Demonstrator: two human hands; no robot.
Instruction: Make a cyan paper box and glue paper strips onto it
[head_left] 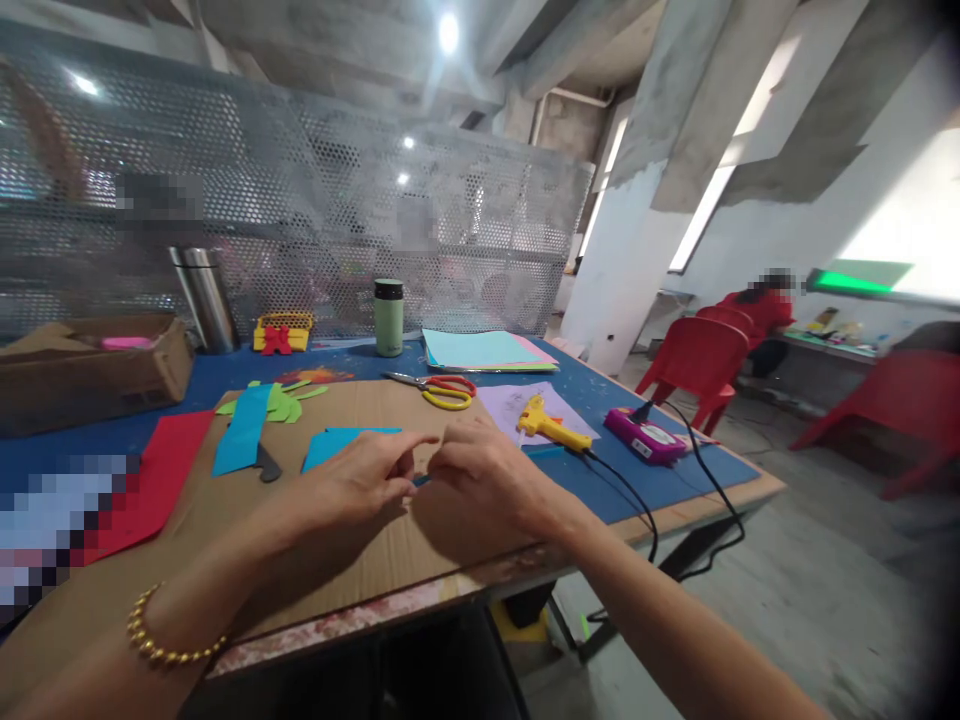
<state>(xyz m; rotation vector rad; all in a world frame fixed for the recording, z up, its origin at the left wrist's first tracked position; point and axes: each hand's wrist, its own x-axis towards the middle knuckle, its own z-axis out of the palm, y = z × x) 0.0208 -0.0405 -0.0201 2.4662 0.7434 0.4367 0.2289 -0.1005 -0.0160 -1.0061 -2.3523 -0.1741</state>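
Observation:
My left hand point(367, 470) and my right hand point(480, 465) meet over a brown cardboard sheet point(360, 570), their fingers pinched round a small blue piece point(421, 480), mostly hidden between them. Just behind my left hand a blue paper point(322, 447) lies on the cardboard. Further left, a blue strip point(244, 430) rests over green paper cutouts point(285, 403) and the dark handle of a tool point(268, 465). Scissors with red and yellow handles point(450, 390) lie behind my hands. A yellow glue gun point(555, 428) sits on purple paper point(577, 410) to the right.
At the back stand a cardboard box point(97, 380), a steel flask point(206, 300), a yellow basket point(283, 333), a green bottle point(388, 320) and stacked paper point(487, 350). Red paper point(161, 480) lies left. Right are a purple power box point(645, 437) and black cables. A person in red point(765, 310) sits beyond.

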